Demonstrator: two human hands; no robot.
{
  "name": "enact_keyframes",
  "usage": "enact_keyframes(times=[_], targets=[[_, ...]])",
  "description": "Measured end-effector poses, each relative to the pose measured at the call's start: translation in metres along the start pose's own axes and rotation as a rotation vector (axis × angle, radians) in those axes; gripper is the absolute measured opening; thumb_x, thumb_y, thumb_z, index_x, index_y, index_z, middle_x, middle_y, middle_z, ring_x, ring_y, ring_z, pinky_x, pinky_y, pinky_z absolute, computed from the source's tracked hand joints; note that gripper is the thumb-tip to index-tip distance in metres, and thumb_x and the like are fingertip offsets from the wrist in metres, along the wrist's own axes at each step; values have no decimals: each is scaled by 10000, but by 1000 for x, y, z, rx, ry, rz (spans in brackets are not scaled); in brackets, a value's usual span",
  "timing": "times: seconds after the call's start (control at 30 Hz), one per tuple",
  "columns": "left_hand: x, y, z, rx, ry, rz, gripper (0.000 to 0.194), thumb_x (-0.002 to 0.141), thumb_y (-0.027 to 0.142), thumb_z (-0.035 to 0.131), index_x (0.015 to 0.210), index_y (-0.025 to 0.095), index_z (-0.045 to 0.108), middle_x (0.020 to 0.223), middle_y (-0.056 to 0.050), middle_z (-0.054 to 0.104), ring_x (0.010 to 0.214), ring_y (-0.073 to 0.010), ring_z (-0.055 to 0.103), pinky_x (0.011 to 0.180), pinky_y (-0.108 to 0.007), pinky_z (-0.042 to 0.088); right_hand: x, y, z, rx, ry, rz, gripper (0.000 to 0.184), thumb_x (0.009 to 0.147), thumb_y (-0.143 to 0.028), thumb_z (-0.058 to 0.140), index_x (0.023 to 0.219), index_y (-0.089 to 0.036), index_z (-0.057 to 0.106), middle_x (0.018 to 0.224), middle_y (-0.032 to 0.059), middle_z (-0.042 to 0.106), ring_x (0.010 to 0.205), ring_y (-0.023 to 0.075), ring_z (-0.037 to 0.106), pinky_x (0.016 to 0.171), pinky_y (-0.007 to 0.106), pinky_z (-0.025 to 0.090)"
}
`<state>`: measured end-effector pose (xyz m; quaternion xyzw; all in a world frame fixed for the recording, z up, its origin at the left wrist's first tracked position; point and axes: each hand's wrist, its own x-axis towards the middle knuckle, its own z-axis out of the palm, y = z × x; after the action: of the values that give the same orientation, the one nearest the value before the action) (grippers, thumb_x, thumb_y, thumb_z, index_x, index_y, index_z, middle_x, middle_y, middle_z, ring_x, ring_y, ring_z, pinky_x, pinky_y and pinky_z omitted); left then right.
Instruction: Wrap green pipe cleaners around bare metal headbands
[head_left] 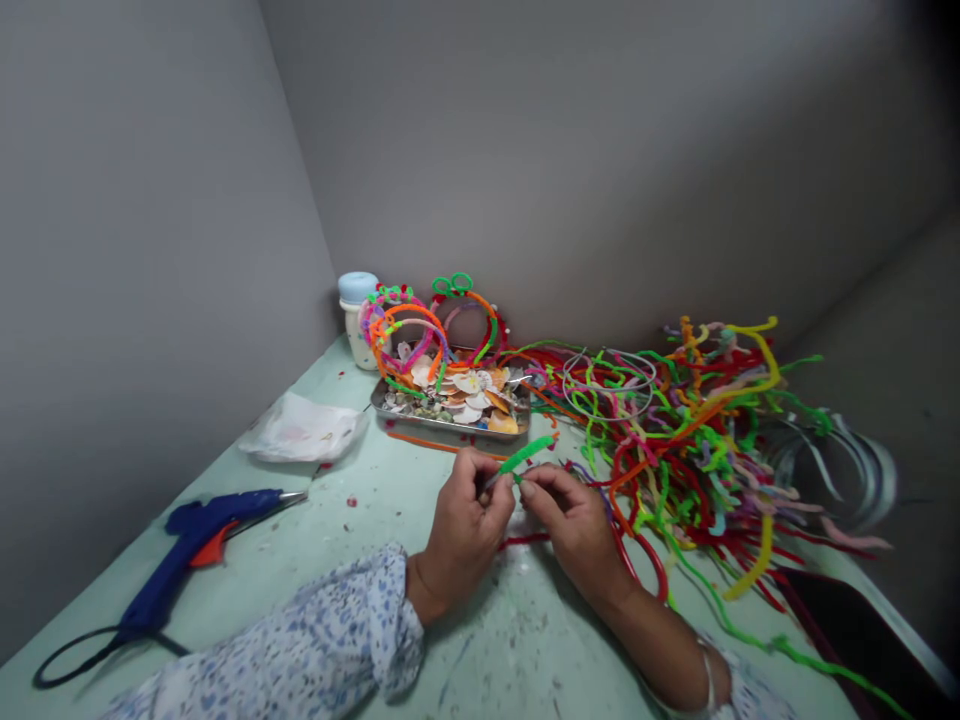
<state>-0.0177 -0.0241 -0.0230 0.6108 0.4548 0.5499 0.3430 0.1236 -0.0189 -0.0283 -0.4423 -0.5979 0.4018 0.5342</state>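
Both hands meet over the middle of the table, fingers closed in pinches. A bright green pipe cleaner (528,453) slants up to the right from between them. My left hand (466,515) grips its lower part, where a thin greyish strip also shows by the fingers. Thumb and forefinger of my right hand (576,525) pinch a small green end close to the left fingertips. Just beyond the hands stands a metal tray (450,428) filled with seashells (474,398). Finished-looking fuzzy headbands (420,315) in orange, pink and green lean on it.
A large tangle of coloured pipe cleaners (690,440) spreads on the right, with plain metal headbands (862,470) beside it. A blue glue gun (169,560) with a cord lies left, near a white plastic packet (304,430). A blue-lidded jar (358,310) stands in the back corner.
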Motion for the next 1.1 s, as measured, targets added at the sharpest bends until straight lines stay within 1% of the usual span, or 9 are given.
enact_keyframes(times=[0.2, 0.33, 0.43, 0.53, 0.7, 0.8, 0.87, 0.97, 1.1], targets=[[1, 2, 0, -28, 29, -16, 88, 910, 284, 492, 916, 198, 476, 827, 0, 525, 744, -130, 501, 686, -250, 414, 0, 1, 0, -17, 21, -4, 181, 837, -370, 613, 821, -199, 670, 763, 12, 642, 727, 173, 579, 685, 277, 455], [8, -1, 0, -104, 121, -79, 144, 899, 337, 513, 902, 197, 477, 785, 6, 501, 703, -131, 481, 650, -251, 396, 3, 7, -5, -40, 233, -64, 234, 884, -394, 540, 878, -203, 676, 881, 32, 647, 860, 192, 590, 809, 312, 446], [15, -4, -1, -157, 159, -131, 174, 880, 359, 538, 878, 199, 470, 718, 25, 482, 635, -120, 457, 603, -239, 377, 9, 15, -10, -23, 422, 7, 269, 868, -439, 544, 913, -200, 658, 916, 39, 651, 894, 201, 589, 846, 337, 445], [18, -5, -1, -192, 163, -156, 192, 870, 373, 549, 861, 202, 464, 680, 38, 466, 590, -110, 430, 570, -229, 360, 15, 20, -13, -8, 510, 105, 341, 822, -474, 578, 1003, -192, 639, 980, 56, 659, 921, 215, 596, 856, 359, 459], [16, -5, 0, -233, 120, -158, 198, 872, 381, 549, 863, 203, 461, 656, 49, 442, 555, -100, 399, 543, -220, 341, 20, 27, -15, -101, 473, 130, 501, 793, -434, 618, 1237, -207, 569, 1197, 103, 613, 1005, 234, 593, 861, 377, 483], [13, -4, 0, -248, 97, -155, 202, 872, 383, 550, 856, 204, 459, 654, 50, 436, 548, -97, 389, 534, -218, 335, 21, 29, -16, -188, 393, 86, 447, 808, -403, 608, 1223, -236, 607, 1243, 96, 598, 1069, 244, 578, 915, 401, 460], [13, -4, 0, -250, 94, -156, 203, 872, 385, 553, 855, 203, 462, 654, 49, 439, 548, -97, 390, 534, -219, 336, 22, 28, -17, -209, 355, 72, 359, 810, -396, 606, 1122, -228, 667, 1214, 90, 619, 1088, 248, 574, 945, 406, 439], [13, -3, 0, -244, 101, -154, 202, 870, 383, 556, 860, 201, 469, 655, 47, 448, 554, -99, 402, 543, -221, 346, 22, 25, -16, -173, 325, 132, 310, 818, -415, 593, 1028, -207, 686, 1076, 74, 676, 989, 240, 612, 886, 391, 461], [16, -5, 0, -211, 121, -141, 201, 871, 383, 554, 869, 199, 474, 666, 43, 463, 569, -101, 425, 558, -221, 364, 21, 22, -15, -126, 387, 174, 348, 809, -453, 598, 1017, -187, 680, 957, 61, 701, 864, 227, 627, 790, 364, 482]])
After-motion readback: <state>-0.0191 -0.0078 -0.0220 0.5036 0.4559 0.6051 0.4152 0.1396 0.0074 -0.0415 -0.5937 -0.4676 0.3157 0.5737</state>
